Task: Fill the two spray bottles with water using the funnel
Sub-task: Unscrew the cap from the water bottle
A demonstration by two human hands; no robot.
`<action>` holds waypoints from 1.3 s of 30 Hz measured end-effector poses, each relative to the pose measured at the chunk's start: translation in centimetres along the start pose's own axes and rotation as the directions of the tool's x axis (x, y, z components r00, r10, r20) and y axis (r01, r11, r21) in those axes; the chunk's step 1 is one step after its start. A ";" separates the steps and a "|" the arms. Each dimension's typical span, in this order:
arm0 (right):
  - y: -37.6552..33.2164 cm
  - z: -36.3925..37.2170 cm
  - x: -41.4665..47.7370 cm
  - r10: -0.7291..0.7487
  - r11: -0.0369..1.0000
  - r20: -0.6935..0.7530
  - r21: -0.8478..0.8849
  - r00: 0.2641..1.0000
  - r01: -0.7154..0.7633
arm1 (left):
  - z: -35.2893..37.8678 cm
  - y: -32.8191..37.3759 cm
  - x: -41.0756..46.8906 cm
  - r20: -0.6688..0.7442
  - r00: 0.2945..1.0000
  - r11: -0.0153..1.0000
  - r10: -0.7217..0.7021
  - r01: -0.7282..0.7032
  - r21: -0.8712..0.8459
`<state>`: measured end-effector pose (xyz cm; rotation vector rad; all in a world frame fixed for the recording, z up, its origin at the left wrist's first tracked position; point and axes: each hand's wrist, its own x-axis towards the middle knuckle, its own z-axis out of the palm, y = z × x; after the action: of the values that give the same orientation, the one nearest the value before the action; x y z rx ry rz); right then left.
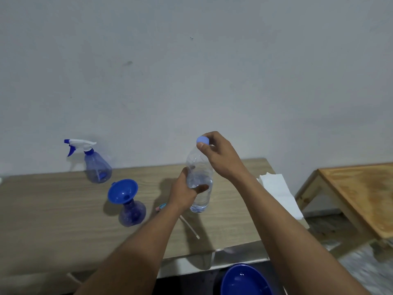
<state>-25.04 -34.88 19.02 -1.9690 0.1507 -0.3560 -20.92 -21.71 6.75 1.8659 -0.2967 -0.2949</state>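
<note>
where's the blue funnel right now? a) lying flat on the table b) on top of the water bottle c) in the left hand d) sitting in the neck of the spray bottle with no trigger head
D: the funnel stands in the neck of the headless spray bottle, while the left hand grips the water bottle and the right hand pinches its cap.

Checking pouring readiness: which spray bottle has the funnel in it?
The nearer spray bottle, blue funnel in its neck; the farther spray bottle has its trigger head on.
</note>
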 end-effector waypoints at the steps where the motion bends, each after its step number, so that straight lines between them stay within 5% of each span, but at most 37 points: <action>1: 0.0 0.1 0.0 0.010 1.000 -0.023 0.001 1.000 -0.010 | 0.1 0.0 0.0 0.002 1.000 1.000 0.001 -0.001 0.006; 21: 0.8 -0.3 0.4 -0.012 1.000 -0.011 0.001 1.000 0.012 | 0.6 -1.0 0.9 -0.006 1.000 1.000 -0.011 0.011 -0.027; 39: 0.0 -1.4 1.1 -0.008 0.999 0.155 0.048 0.988 0.001 | 0.4 -1.3 1.0 -0.002 1.000 1.000 0.022 -0.023 -0.021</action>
<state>-24.44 -36.41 19.71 -1.9418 0.0373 -0.2065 -20.07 -22.00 5.38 1.8413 -0.3122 -0.2798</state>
